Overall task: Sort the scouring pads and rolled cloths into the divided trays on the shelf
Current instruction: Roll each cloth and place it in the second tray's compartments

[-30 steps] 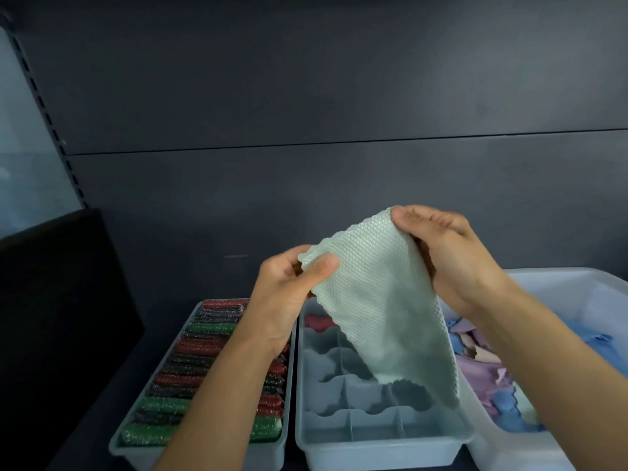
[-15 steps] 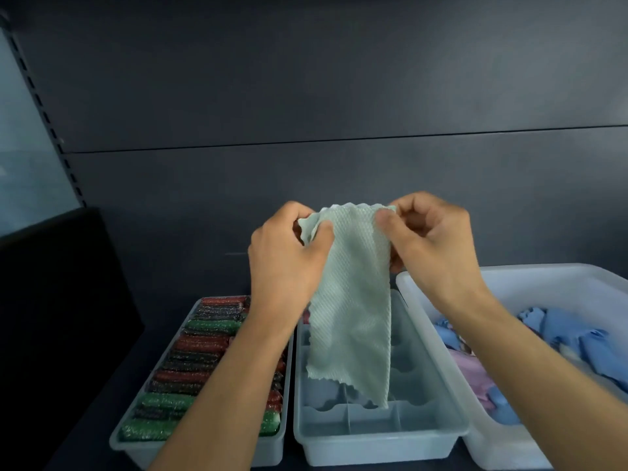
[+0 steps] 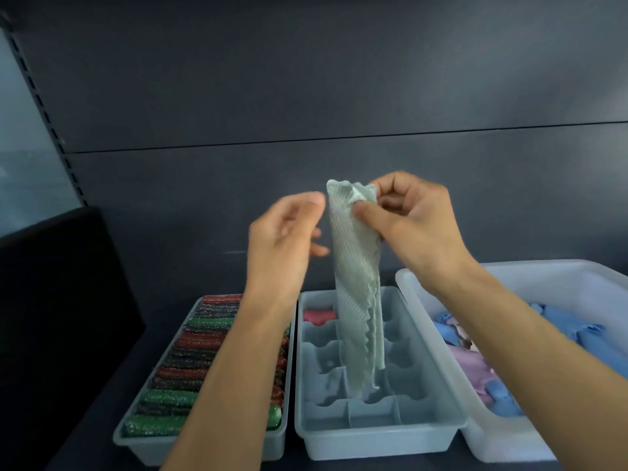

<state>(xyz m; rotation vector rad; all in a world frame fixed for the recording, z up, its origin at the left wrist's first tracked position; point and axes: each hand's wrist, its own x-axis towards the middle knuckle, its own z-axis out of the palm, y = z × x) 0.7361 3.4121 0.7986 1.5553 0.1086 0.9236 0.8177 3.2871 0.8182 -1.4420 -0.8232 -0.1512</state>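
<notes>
Right fingers (image 3: 368, 214) pinching pale cloth (image 3: 356, 283), left fingers (image 3: 304, 202) loose, trays (image 3: 380, 433) on dark shelf (image 3: 91, 436), grey wall (image 3: 306, 79)

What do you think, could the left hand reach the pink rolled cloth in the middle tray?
Probably yes: the left hand seems free, the pink rolled cloth lies uncovered beside the green cloth hanging from the right hand.

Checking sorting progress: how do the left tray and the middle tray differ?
The left tray is packed with rows of red, green and dark scouring pads; the middle tray holds one pink rolled cloth in its back left cell, other visible cells empty. Dividers show in the middle tray; pads hide any in the left tray. The right hand dangles a pale green cloth over the middle tray only. Both are grey plastic, side by side.
</notes>
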